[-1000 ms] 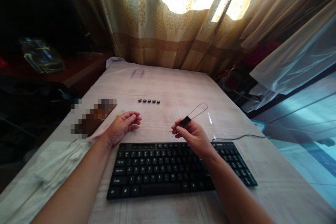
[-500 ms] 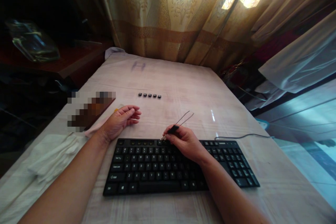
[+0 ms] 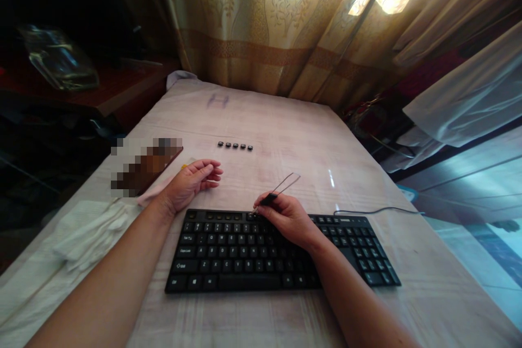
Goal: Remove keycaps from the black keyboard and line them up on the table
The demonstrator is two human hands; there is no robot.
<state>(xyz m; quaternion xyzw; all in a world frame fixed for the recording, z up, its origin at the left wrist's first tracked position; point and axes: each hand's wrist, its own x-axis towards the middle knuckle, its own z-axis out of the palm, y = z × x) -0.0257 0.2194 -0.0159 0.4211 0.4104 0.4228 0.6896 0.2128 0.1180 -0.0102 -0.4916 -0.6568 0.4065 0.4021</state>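
A black keyboard (image 3: pixel 244 266) lies on the cloth-covered surface. Over its top row, my right hand (image 3: pixel 287 217) is closed on a wire keycap puller (image 3: pixel 269 199) with a black grip. The puller's wire loop points up and away, and its other end reaches down to the top-row keys; whether it grips a key is too small to tell. Beyond the keyboard's upper left corner rests my left hand (image 3: pixel 199 176), palm turned inward, fingers loosely bent and holding nothing. Several small black keycaps (image 3: pixel 235 145) sit in a row farther back.
A brown, pixelated flat object (image 3: pixel 150 168) and crumpled white cloth (image 3: pixel 93 234) lie at the left. The keyboard's cable (image 3: pixel 379 211) runs off to the right. A glass container (image 3: pixel 61 60) stands on a wooden table (image 3: pixel 122 84); a curtain (image 3: pixel 277 38) hangs behind.
The view has shifted slightly, so the keyboard and keycaps appear a little higher. My right hand still holds the puller over the top row, its tip barely moved; my left hand keeps its pose.
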